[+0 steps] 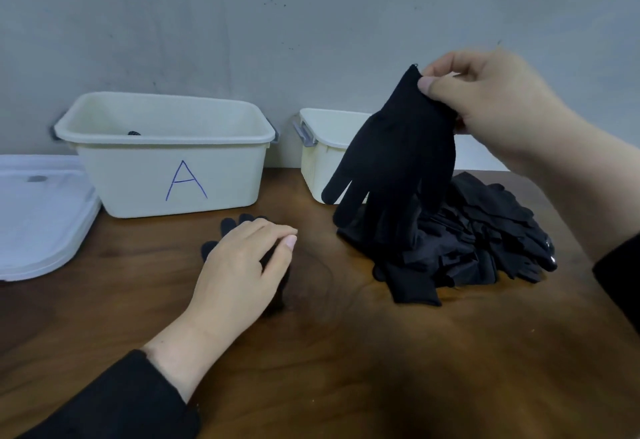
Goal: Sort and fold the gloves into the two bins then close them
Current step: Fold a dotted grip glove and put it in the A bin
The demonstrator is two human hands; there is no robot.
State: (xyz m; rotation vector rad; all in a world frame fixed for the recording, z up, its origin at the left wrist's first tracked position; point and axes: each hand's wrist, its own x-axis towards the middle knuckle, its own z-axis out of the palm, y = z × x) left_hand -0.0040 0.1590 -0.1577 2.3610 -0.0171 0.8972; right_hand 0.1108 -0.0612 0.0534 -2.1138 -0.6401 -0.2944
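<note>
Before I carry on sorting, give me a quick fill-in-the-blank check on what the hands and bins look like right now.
1. The right hand pinches a black glove by its ____, so the fingers hang down.
2. The left hand rests on a second glove lying flat on the ____.
3. The bin on the left is marked with the letter ____.
4. The white lids lie to the ____ of that bin.

Missing words: cuff; table; A; left
</note>
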